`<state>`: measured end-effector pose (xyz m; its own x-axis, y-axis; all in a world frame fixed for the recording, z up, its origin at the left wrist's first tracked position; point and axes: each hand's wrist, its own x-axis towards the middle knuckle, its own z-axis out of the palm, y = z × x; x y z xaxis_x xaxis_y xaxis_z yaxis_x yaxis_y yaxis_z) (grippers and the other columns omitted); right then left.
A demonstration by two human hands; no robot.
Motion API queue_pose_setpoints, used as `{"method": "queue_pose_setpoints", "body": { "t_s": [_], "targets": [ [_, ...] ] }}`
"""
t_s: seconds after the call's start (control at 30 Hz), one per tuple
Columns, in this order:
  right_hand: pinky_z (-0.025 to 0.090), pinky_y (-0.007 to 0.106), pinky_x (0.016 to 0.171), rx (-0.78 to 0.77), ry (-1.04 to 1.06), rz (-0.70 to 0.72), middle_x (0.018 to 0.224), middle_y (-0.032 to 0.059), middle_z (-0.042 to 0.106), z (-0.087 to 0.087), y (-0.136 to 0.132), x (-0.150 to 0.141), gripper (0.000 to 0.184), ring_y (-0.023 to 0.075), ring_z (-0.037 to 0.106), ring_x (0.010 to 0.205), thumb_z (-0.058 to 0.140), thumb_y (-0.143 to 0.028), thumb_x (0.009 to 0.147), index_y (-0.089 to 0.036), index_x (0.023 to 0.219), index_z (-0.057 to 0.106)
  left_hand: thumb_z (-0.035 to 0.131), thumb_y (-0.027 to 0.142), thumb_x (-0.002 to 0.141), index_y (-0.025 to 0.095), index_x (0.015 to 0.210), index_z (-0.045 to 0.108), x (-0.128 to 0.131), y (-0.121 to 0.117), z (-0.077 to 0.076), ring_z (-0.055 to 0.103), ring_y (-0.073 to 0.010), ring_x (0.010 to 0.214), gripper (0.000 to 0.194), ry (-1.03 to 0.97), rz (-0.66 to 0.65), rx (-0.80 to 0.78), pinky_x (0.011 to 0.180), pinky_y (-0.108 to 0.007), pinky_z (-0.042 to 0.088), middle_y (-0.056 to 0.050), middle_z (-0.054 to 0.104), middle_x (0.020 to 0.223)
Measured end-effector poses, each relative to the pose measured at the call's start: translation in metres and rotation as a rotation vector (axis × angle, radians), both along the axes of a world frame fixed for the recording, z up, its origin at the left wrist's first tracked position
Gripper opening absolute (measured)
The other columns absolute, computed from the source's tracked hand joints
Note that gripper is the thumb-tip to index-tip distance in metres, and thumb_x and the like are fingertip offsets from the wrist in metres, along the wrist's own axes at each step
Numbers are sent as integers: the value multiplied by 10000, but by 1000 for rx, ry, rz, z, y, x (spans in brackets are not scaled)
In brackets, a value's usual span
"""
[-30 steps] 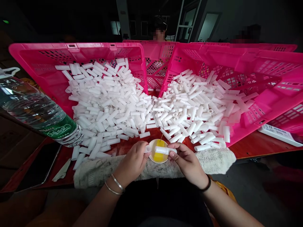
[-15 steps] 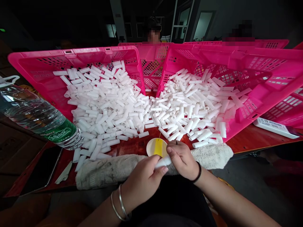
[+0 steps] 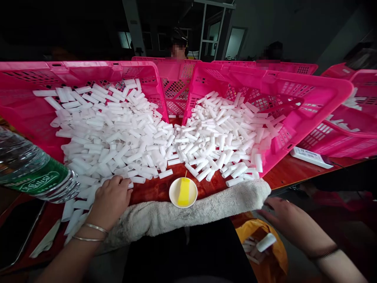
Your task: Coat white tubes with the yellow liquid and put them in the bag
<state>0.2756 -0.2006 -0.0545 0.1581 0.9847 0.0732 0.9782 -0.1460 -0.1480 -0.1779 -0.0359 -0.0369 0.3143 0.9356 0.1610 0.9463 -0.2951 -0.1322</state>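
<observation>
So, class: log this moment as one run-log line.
left hand: on white tubes | right hand: open above orange bag | loose tube: over bag | dish: on table

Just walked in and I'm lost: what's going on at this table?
A person sits at a red table facing two tipped pink crates spilling short white tubes. The left hand rests on tubes at the pile's edge. The right hand hangs open, holding nothing, beside an orange bag with a tube at its mouth. A small dish of yellow stuff sits by a towel.
</observation>
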Motion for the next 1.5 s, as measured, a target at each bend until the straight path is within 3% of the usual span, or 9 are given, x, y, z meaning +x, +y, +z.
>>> {"method": "queue_pose_setpoints", "body": {
  "t_s": [0.13, 0.3, 0.43, 0.67, 0.8, 0.93, 1.17, 1.4, 1.5],
  "targets": [
    [470, 325, 690, 104, -94, 232, 911, 117, 669, -5, 62, -28, 239, 223, 642, 778, 438, -153, 867, -170, 978, 649, 459, 225, 807, 164, 947, 642, -5, 13, -2, 515, -320, 918, 238, 98, -4, -42, 766, -427, 434, -131, 545, 966],
    [421, 297, 578, -29, -200, 430, 696, 106, 646, -3, 108, -51, 170, 225, 622, 654, 493, -97, 809, -149, 751, 644, 469, 216, 802, 173, 881, 627, 2, 11, 5, 516, -309, 968, 182, 160, -14, -42, 788, -412, 423, -119, 545, 1006],
    [412, 296, 530, 161, -22, 360, 642, 77, 619, 2, 101, -66, 226, 215, 595, 586, 519, -348, 854, -148, 906, 610, 447, 239, 840, 172, 957, 596, 2, 5, 5, 534, -316, 991, 201, 27, -49, 11, 828, -443, 429, -125, 573, 1090],
    [503, 243, 530, 227, 1002, 380, 770, 29, 626, -28, 99, -129, 164, 130, 597, 608, 556, -342, 841, -204, 898, 489, 384, 296, 894, 195, 1126, 506, 28, -28, -11, 598, -226, 992, 281, -573, -213, -181, 842, -359, 498, -79, 627, 1085],
    [544, 353, 807, 297, 840, 413, 1049, 102, 635, -39, 108, -141, 290, 193, 630, 925, 528, -214, 851, -189, 1139, 561, 351, 214, 897, 209, 1049, 522, 46, -42, -20, 568, -208, 1005, 229, -669, -284, -240, 882, -374, 485, -65, 606, 1043],
    [539, 353, 801, 337, 633, 449, 970, 105, 629, -34, 108, -137, 276, 192, 622, 887, 504, -147, 856, -170, 1104, 623, 428, 239, 888, 206, 952, 477, 56, -47, -26, 564, -209, 975, 88, -712, -285, -282, 864, -379, 497, -67, 573, 1006],
    [508, 335, 669, 258, 511, 491, 829, 84, 535, -27, 109, -143, 234, 181, 550, 736, 416, -105, 855, -166, 874, 641, 783, 385, 646, 204, 1018, 438, 79, -31, -37, 368, -324, 1300, 539, -712, -367, -365, 1015, -485, 417, -165, 380, 1391],
    [522, 289, 641, 52, 909, 359, 861, 36, 600, -21, 114, -142, 192, 145, 577, 713, 528, -244, 842, -197, 1029, 527, 806, 379, 609, 204, 1104, 429, 88, -30, -40, 461, -310, 1220, 646, -751, -308, -437, 995, -502, 425, -147, 465, 1342],
    [520, 346, 756, 49, 822, 392, 900, 73, 617, -21, 114, -143, 137, 175, 601, 809, 496, -247, 873, -180, 947, 589, 818, 375, 589, 198, 1093, 453, 87, -31, -41, 449, -318, 1228, 647, -748, -332, -404, 1003, -501, 415, -148, 457, 1354]
  ]
}}
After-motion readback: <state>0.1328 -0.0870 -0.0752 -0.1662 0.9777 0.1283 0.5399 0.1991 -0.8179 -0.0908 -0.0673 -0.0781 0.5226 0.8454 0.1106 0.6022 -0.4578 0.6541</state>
